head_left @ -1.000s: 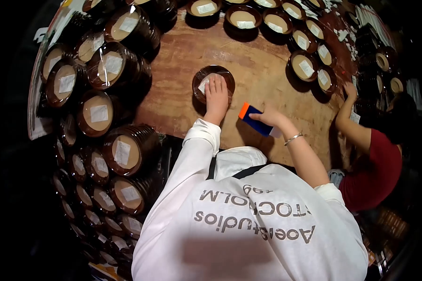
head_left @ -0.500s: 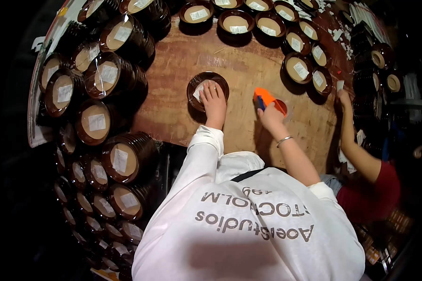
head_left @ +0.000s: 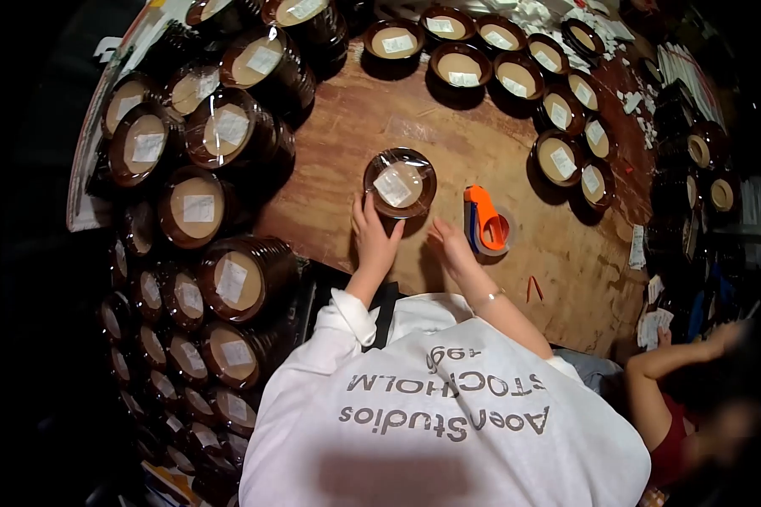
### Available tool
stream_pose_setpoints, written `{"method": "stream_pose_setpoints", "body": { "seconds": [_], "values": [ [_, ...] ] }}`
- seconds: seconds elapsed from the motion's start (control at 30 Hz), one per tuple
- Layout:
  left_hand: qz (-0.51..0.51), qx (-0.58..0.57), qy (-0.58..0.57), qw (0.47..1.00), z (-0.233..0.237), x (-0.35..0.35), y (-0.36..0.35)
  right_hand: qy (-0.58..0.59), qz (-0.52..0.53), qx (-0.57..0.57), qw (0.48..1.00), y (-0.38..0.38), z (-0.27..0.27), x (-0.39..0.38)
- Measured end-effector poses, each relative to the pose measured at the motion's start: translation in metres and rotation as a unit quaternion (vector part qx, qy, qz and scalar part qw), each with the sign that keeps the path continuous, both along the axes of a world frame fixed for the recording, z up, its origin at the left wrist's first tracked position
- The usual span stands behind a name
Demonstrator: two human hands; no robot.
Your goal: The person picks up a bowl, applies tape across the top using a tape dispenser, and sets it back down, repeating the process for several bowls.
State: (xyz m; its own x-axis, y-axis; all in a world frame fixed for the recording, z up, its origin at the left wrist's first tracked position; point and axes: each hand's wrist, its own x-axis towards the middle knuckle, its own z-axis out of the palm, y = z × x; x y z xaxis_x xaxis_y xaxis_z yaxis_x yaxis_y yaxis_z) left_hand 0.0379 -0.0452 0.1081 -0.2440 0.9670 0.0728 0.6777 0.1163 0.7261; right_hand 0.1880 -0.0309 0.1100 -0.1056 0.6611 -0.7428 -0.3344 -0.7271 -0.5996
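Note:
A dark brown round dish (head_left: 400,182) with a pale label stands near the middle of the wooden board. Its top shines like clear film. My left hand (head_left: 376,234) touches the dish's lower left edge, thumb and fingers apart. Just below and right of the dish is my right hand (head_left: 451,247), its fingers bent loosely and apart from the dish, nothing seen in them. An orange and blue tape dispenser (head_left: 485,221) lies on the board to the right of my right hand, touched by neither hand.
Stacks of labelled brown dishes (head_left: 228,279) line the left side. More dishes (head_left: 558,158) curve along the back and right of the board (head_left: 330,144). A small orange piece (head_left: 534,289) lies at front right. Another person's arm (head_left: 651,372) is at far right.
My right hand has let go of the tape dispenser and moved left toward the dish. My left hand has slid off the dish's top to its edge. The other person's arm has dropped lower.

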Motion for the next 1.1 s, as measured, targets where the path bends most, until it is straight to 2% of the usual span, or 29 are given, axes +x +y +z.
{"method": "stream_pose_setpoints", "body": {
  "seconds": [0.03,0.1,0.13,0.17,0.2,0.27,0.3,0.33,0.4,0.43,0.47,0.57,0.77,0.87,0.9,0.93,1.0,1.07,1.1],
  "values": [
    [0.005,0.002,0.005,1.000,0.001,-0.006,-0.013,0.095,-0.053,-0.037,0.993,0.007,-0.027,-0.011],
    [-0.030,-0.022,-0.020,0.999,0.004,-0.015,-0.033,0.108,-0.082,-0.053,0.989,0.030,-0.075,-0.035],
    [-0.021,-0.018,-0.015,1.000,0.003,-0.019,-0.042,0.118,-0.115,-0.074,0.984,0.043,-0.076,-0.047],
    [-0.024,-0.034,-0.006,0.999,0.001,-0.024,-0.054,0.040,-0.088,-0.101,0.990,0.051,-0.076,-0.050],
    [-0.028,-0.050,0.003,0.998,0.001,-0.030,-0.065,0.055,-0.126,-0.082,0.987,0.054,-0.074,-0.056],
    [-0.012,-0.052,-0.013,0.998,0.005,-0.037,-0.084,-0.017,-0.079,-0.070,0.994,0.055,-0.061,-0.054],
    [-0.003,-0.053,-0.015,0.998,0.001,-0.040,-0.093,-0.049,-0.072,-0.027,0.996,0.056,-0.071,-0.052],
    [0.008,-0.053,-0.017,0.998,-0.002,-0.042,-0.098,-0.047,-0.063,-0.021,0.997,0.061,-0.068,-0.047],
    [0.030,-0.064,-0.015,0.997,-0.003,-0.046,-0.111,-0.023,0.024,-0.018,0.999,0.061,-0.064,-0.038],
    [0.037,-0.068,-0.030,0.997,-0.002,-0.047,-0.113,0.030,-0.026,-0.010,0.999,0.062,-0.063,-0.038],
    [0.045,-0.071,-0.047,0.995,-0.002,-0.047,-0.115,0.030,-0.019,-0.005,0.999,0.063,-0.061,-0.036],
    [0.071,-0.062,-0.057,0.994,0.000,-0.047,-0.123,0.147,0.000,-0.001,0.989,0.071,-0.080,-0.029],
    [0.086,-0.036,-0.055,0.994,0.005,-0.054,-0.155,0.142,0.008,0.033,0.989,0.066,-0.070,-0.029],
    [0.114,-0.013,-0.046,0.992,0.012,-0.060,-0.172,0.143,0.051,0.054,0.987,0.068,-0.074,-0.018],
    [0.123,-0.011,-0.070,0.990,0.015,-0.063,-0.178,0.157,0.059,0.088,0.982,0.062,-0.058,-0.017],
    [0.131,-0.007,-0.095,0.987,0.020,-0.064,-0.182,0.106,0.066,0.093,0.988,0.055,-0.029,-0.015],
    [0.140,0.013,-0.135,0.981,0.044,-0.066,-0.178,0.193,0.118,0.129,0.965,0.046,-0.006,-0.006],
    [0.135,0.062,-0.270,0.951,0.075,-0.070,-0.168,0.214,0.128,0.134,0.959,0.033,0.030,-0.015],
    [0.119,0.097,-0.309,0.939,0.092,-0.074,-0.163,0.300,0.183,0.147,0.924,0.032,0.032,-0.014]
  ]
}}
